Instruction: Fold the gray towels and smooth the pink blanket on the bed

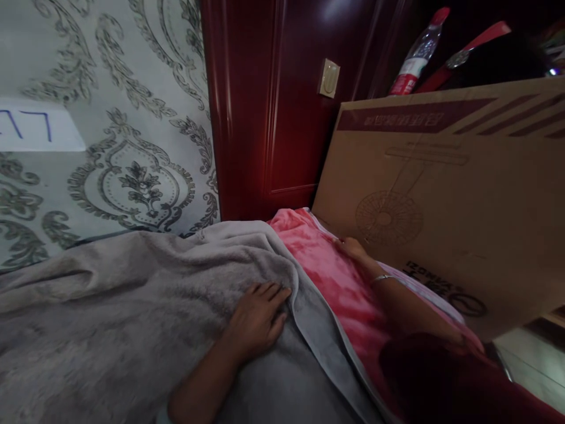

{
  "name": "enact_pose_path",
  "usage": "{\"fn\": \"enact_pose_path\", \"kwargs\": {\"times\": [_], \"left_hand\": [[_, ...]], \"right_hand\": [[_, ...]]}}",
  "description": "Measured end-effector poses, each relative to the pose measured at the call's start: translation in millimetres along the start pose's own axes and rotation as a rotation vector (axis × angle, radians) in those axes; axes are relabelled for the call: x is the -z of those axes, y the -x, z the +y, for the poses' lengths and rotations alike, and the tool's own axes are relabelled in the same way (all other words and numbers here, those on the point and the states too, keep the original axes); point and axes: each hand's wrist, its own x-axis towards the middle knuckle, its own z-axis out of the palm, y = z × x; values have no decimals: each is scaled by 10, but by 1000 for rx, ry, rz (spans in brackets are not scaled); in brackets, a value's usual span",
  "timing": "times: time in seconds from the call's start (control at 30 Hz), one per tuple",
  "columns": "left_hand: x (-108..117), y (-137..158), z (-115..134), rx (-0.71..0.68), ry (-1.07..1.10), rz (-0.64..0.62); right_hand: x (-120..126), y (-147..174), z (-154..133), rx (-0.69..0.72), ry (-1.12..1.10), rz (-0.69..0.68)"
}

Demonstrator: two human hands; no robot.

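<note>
Atop fuzzy grey blanket (132,306), L hand (259,318) spread flat; R hand (352,248) at pink plush cover (314,262), grip unclear.

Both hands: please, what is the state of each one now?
Left hand: open, resting on the grey blanket.
Right hand: at the edge of the pink blanket; whether it grips cannot be told.

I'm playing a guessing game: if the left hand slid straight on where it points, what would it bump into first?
The left hand would probably meet the grey blanket's edge first, then the pink blanket; depth is hard to judge here.
</note>
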Motion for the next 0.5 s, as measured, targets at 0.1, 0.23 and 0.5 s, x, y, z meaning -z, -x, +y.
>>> {"fn": "enact_pose_path", "kwargs": {"times": [0.1,0.23,0.5], "left_hand": [[17,-16,4,-2,-9,-15],[22,-33,-6,-19,-24,-9],[42,-45,-32,-79,-35,5]], "right_hand": [[132,259,294,-2,12,-38],[175,718,672,-26,60,-23],[210,1123,848,-156,171,98]]}}
